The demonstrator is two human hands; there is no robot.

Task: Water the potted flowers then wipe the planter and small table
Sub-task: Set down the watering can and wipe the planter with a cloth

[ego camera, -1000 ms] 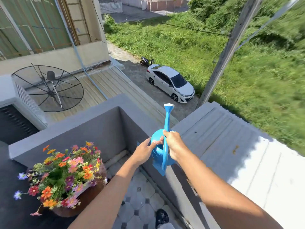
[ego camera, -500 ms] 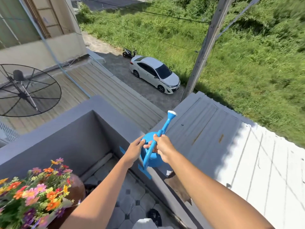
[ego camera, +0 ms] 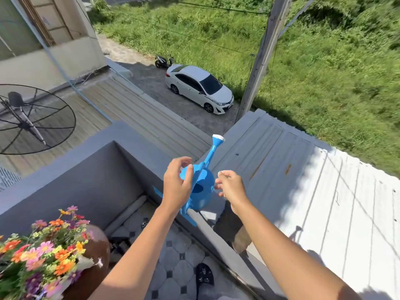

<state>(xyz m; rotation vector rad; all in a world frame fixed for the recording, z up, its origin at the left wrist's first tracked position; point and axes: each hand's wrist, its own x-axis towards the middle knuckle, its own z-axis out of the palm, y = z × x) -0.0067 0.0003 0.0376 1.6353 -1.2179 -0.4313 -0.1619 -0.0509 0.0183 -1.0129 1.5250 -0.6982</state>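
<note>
Light: hard, bright sun
Glare: white roof (ego camera: 337, 213) blown out
Shadows: sharp, arms' on roof
Blur: grass (ego camera: 357, 50) corners smeared
Distortion: wide-angle bending at edges

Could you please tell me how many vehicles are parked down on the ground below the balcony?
2: a white car on the paved strip beside the utility pole, and a dark scooter just behind it at the grass edge. Others may be hidden by the roofs.

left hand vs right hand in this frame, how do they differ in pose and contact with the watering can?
The left hand is raised higher, its fingers curled loosely open in front of the blue watering can, overlapping it; true contact is unclear. The right hand sits lower on the can's other side, fingertips just at its edge, spread and not wrapped round it. Neither hand closes on the can, which seems to sit on the grey ledge. Both arms are bare and reach forward.
</note>
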